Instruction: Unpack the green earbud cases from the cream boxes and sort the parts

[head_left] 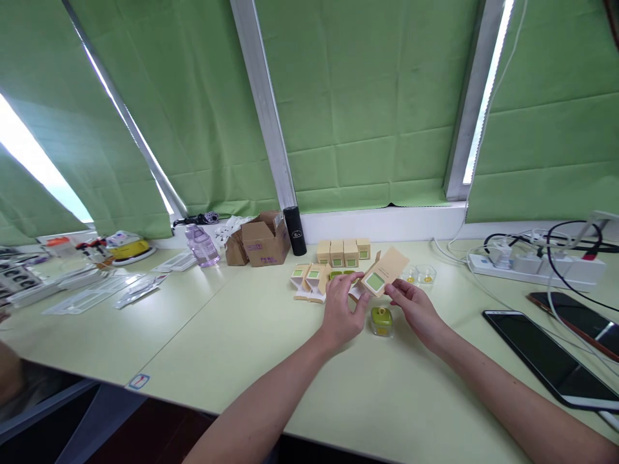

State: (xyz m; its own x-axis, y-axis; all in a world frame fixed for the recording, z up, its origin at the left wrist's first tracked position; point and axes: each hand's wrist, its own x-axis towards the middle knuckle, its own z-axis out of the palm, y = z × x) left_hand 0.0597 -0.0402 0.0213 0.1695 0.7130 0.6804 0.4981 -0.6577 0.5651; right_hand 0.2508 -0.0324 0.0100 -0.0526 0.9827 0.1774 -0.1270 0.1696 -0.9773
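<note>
A small kraft cardboard box (385, 269) with a green-filled window is held up, tilted, between my two hands; its end flap stands open. My left hand (342, 308) grips its left end with thumb and fingers. On the lower right edge, my right hand (414, 308) pinches it. Just below, a small clear jar with a green lid (382, 320) stands on the table. Unfolded boxes of the same kind (309, 281) lie left of my hands. Part of some green lids (341, 274) shows behind my left fingers.
Several closed kraft boxes (344, 252) stand in a row behind. Clear cups with yellow bits (425, 276) sit to the right. A black cylinder (294, 231) and a brown carton (267, 243) are at the back. Phones (546, 351), cables and a power strip (536, 267) occupy the right side.
</note>
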